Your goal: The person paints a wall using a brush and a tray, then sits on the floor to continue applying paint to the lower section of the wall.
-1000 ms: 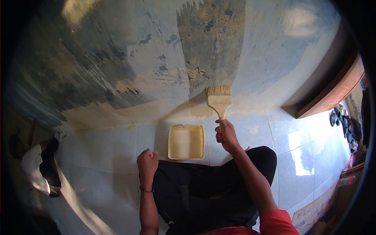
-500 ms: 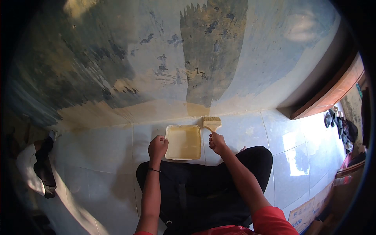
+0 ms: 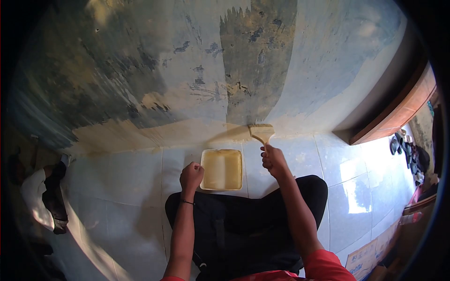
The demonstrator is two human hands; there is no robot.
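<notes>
Head view looked down on a person seated on a white tiled floor [image 3: 131,196], legs in dark trousers, facing a worn wall [image 3: 154,70]. That wall was blotchy blue-green with peeling dark patches, and a cream band of fresh paint ran along its foot just above the floor line.

A square paint tray [image 3: 222,169] lay flat on the tiles directly in front of the person's knees, close to the base of the wall, holding cream paint. The left hand [image 3: 191,176] was curled into a loose fist, resting at the tray's left edge; whether it gripped the rim could not be told. The right hand [image 3: 273,160], just right of the tray, was closed around the handle of a wide paintbrush [image 3: 261,132], whose pale bristles pointed up and met the wall where it joined the floor, beyond the tray's far right corner.

Far left of the tray, a heap of dark and white cloth [image 3: 44,201] lay on the floor. Far right of it stood a brown wooden door frame [image 3: 398,112], with several shoes [image 3: 408,152] beyond it and cardboard [image 3: 370,260] lower down.
</notes>
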